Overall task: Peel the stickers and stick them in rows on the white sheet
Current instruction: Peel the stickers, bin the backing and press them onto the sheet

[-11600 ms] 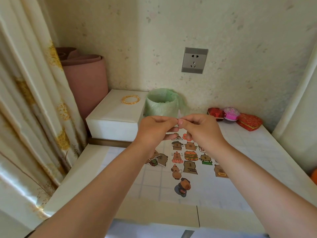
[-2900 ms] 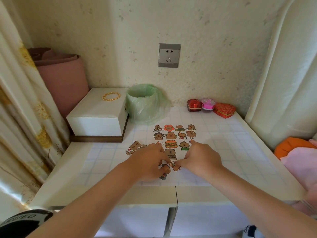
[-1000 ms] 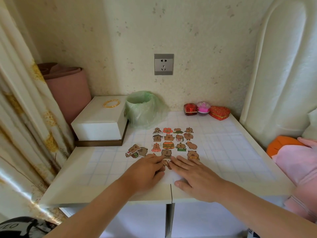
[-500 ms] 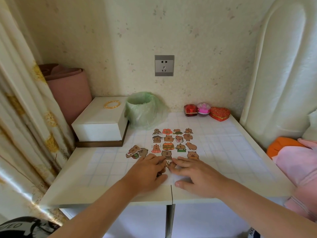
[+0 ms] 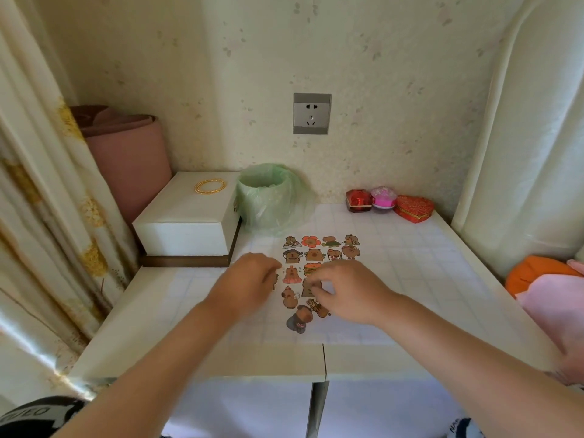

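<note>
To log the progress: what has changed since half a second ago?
The left hand has slid left, apart from the right hand; it is blurred, its grip unclear. The right hand's flat fingers have lifted and curled, uncovering a freshly stuck sticker on the white sheet. Upper rows, bin and white box unchanged.

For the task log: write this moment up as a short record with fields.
surface: white gridded sheet flat on the table
placed: capybara stickers in rows on the sheet
left hand: curled just left of the rows; grip unclear, blurred
right hand: fingers curled over the lower rows; grip unclear
behind: green-lined bin, white box
</note>
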Demonstrator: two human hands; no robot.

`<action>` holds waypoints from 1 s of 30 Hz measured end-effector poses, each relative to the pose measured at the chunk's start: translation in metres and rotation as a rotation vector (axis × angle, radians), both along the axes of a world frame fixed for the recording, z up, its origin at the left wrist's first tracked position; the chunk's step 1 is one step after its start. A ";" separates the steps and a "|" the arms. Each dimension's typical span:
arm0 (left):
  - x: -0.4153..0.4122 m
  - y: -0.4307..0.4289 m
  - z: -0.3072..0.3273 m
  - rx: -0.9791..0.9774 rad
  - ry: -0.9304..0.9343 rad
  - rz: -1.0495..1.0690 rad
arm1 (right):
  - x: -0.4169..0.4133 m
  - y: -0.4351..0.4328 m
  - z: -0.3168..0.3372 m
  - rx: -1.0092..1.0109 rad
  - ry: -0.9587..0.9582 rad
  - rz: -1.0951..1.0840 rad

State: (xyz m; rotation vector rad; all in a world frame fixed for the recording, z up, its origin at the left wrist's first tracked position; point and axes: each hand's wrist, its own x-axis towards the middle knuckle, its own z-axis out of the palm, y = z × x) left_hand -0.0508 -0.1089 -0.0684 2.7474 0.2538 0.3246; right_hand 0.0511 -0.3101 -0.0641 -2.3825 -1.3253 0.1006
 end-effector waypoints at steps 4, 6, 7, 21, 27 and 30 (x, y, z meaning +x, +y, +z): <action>-0.003 0.030 -0.001 0.039 0.087 0.160 | 0.001 0.031 0.007 -0.033 0.046 0.006; -0.005 0.036 -0.004 0.033 0.149 0.204 | 0.002 0.049 0.008 -0.044 0.077 0.013; -0.004 0.038 -0.006 0.037 0.167 0.215 | 0.002 0.058 0.008 -0.041 0.089 0.013; -0.005 0.058 -0.007 -0.178 0.187 0.185 | -0.002 0.119 -0.002 -0.105 0.114 0.081; -0.005 0.057 0.003 -0.478 0.039 0.234 | 0.003 0.126 0.000 -0.007 0.275 0.069; -0.004 0.059 0.009 -0.626 -0.035 0.280 | 0.005 0.128 0.006 0.060 0.368 0.032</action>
